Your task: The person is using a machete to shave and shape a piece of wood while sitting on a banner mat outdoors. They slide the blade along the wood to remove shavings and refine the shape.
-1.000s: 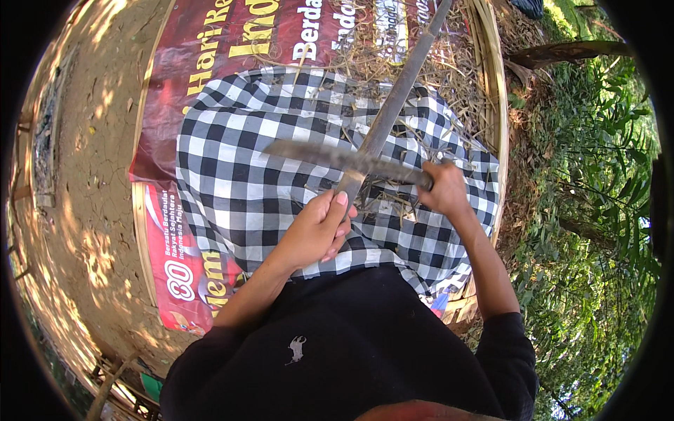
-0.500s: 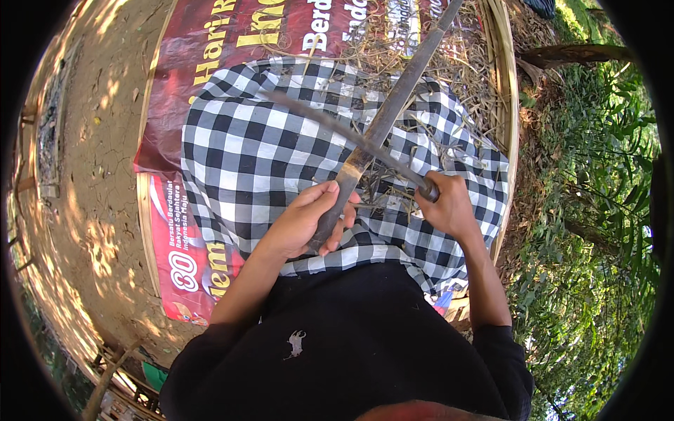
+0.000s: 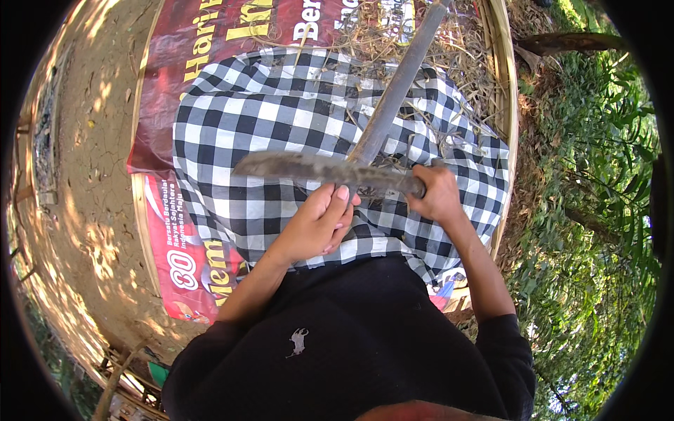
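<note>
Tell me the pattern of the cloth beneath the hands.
The cloth is checked in black, white and grey; the head view, the only one, shows it clearly.

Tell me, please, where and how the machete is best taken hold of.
Best by its dark handle, coming from the right with fingers wrapped around it, as the right hand does. The machete lies nearly crosswise: its long blade points left across the pole, near the left hand, so the right end seems safest.
</note>
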`<act>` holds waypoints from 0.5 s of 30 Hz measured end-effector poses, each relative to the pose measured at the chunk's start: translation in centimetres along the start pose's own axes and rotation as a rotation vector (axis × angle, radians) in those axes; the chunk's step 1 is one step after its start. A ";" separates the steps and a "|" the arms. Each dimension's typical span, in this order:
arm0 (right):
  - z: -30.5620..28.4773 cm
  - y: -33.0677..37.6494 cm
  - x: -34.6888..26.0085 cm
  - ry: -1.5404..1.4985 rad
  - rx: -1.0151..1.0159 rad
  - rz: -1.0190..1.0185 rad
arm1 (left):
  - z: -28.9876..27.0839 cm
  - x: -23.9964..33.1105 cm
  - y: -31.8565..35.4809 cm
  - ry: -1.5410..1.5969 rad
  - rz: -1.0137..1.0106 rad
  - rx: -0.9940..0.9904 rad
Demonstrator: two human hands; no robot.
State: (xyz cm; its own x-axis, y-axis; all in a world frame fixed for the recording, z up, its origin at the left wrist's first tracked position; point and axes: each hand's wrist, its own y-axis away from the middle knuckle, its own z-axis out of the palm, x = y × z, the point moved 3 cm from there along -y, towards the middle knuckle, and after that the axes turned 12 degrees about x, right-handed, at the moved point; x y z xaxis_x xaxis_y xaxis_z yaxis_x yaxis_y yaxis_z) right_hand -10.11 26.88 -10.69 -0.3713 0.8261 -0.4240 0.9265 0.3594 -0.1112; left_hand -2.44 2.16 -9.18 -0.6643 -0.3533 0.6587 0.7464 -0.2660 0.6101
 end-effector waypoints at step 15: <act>-2.1 -1.5 -0.9 0.036 0.033 -0.229 | -0.4 -1.2 0.5 -0.075 0.118 -0.011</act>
State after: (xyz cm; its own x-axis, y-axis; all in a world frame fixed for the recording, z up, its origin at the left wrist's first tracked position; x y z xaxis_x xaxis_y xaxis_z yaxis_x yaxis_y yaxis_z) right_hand -11.27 26.48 -8.22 -0.5731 0.7398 -0.3524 0.8194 0.5249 -0.2305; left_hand -1.26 2.06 -9.83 -0.5726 -0.3150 0.7569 0.8197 -0.2361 0.5218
